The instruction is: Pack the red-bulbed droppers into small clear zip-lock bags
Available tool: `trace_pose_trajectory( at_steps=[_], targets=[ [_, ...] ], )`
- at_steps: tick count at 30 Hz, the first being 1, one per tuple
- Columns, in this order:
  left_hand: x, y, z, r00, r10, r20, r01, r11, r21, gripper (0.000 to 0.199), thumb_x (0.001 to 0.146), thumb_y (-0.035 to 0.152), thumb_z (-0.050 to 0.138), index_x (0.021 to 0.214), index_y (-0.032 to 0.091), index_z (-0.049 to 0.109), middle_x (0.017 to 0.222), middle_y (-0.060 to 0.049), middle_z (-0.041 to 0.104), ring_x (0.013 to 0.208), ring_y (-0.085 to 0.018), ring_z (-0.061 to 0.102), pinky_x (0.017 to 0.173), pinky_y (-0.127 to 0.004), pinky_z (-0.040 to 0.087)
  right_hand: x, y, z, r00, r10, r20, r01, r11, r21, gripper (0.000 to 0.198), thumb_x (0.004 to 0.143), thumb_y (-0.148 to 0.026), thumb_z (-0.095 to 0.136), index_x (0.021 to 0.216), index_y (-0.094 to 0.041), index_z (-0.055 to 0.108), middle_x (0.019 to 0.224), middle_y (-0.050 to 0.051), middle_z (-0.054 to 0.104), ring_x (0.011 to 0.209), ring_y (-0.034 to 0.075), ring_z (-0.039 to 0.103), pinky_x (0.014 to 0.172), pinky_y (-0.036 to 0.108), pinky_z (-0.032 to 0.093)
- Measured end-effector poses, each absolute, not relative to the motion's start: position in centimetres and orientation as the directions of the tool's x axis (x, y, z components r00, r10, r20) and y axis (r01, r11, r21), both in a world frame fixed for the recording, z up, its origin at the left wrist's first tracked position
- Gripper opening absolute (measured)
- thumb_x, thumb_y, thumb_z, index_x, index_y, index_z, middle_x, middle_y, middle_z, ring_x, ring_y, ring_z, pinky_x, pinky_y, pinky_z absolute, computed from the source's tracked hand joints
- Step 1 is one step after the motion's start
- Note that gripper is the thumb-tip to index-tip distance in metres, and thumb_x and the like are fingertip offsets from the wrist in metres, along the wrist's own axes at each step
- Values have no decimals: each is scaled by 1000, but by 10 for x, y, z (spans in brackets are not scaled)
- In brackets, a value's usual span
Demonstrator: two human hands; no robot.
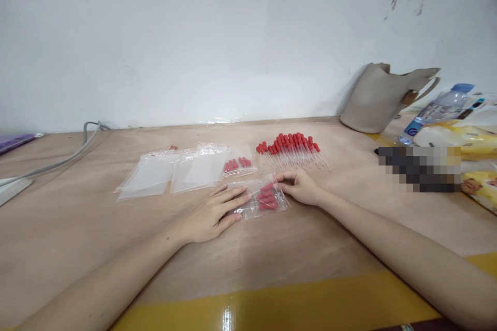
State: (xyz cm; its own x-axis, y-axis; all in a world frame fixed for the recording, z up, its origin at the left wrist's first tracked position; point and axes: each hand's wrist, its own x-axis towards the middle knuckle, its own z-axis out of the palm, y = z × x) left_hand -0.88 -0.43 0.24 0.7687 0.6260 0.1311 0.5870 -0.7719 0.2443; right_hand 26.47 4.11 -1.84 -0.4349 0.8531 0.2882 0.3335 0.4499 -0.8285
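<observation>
A clear zip-lock bag (248, 211) lies flat on the table, with several red-bulbed droppers (267, 199) inside, their bulbs toward the right end. My left hand (207, 219) rests on the bag's left part, fingers stretched and spread. At the bag's upper right corner, my right hand (302, 187) pinches the red-lined zip edge between thumb and fingers. Just behind lies a second bag holding red-bulbed droppers (236, 164). A loose row of droppers (293, 147) with red bulbs and clear stems lies beyond my right hand.
Flat clear bags (149, 173) lie in overlapping stacks to the left. A grey cable (73, 154) crosses the far left. At the right are a beige bucket-shaped bag (375, 98), a water bottle (438, 108), yellow packets (458, 137) and a blurred dark item (421, 168). A wall stands behind.
</observation>
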Motion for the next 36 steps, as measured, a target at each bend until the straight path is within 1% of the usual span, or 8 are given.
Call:
trace_pose_trajectory(
  at_steps=[4,8,11,15,21,25,29,36],
  targets=[
    [-9,-5,2,774,618,139,577,-779,246,44,96,31,37,140,32,31,147,-1,30,134,-22,29,110,-46,25,262,40,-23,-349,885,308,389,435,-812,13,74,-31,63,74,-19,69,78,4,70,73,16,63,70,30,49],
    [-8,-6,3,774,619,136,580,-778,240,43,96,30,37,139,32,33,147,-1,28,135,-23,28,110,-47,24,259,33,-20,-364,829,425,564,560,-608,11,76,-21,58,71,-19,67,72,2,66,70,15,58,69,29,44],
    [-8,-5,2,780,608,148,567,-787,245,43,96,31,37,139,33,31,147,0,29,135,-22,27,111,-47,22,257,27,-19,-395,813,429,650,577,-495,20,79,-16,50,69,-20,66,69,3,64,70,15,55,67,28,42],
    [-8,-4,2,787,603,127,560,-786,260,45,97,31,37,140,33,28,147,1,29,135,-21,26,112,-46,19,261,31,-21,-435,812,390,631,583,-512,21,78,-16,48,70,-21,67,72,3,64,71,16,56,66,28,43],
    [-8,-3,2,795,593,129,547,-792,270,44,96,32,37,140,34,29,144,3,36,135,-21,26,112,-46,21,268,60,0,-177,929,326,672,356,-650,12,72,-19,55,76,-17,66,75,5,67,64,15,58,60,27,46],
    [-9,-3,2,790,601,123,557,-787,266,43,97,34,37,139,34,30,143,3,37,135,-21,27,111,-46,22,246,89,22,-81,942,327,808,254,-531,12,74,-23,55,75,-16,66,77,8,68,72,18,62,67,29,47],
    [-9,-3,2,796,593,122,554,-794,249,43,97,35,35,140,32,30,143,3,37,135,-21,26,111,-44,22,214,118,25,-42,969,244,925,130,-357,26,82,-23,47,93,-9,66,94,18,67,91,26,63,76,33,46],
    [-8,-5,3,799,591,111,559,-798,225,44,97,36,35,140,30,30,143,2,37,135,-21,26,112,-44,22,195,138,19,-8,988,152,939,60,-338,28,80,-17,50,103,-7,63,109,22,62,102,29,59,81,35,46]
  ],
)
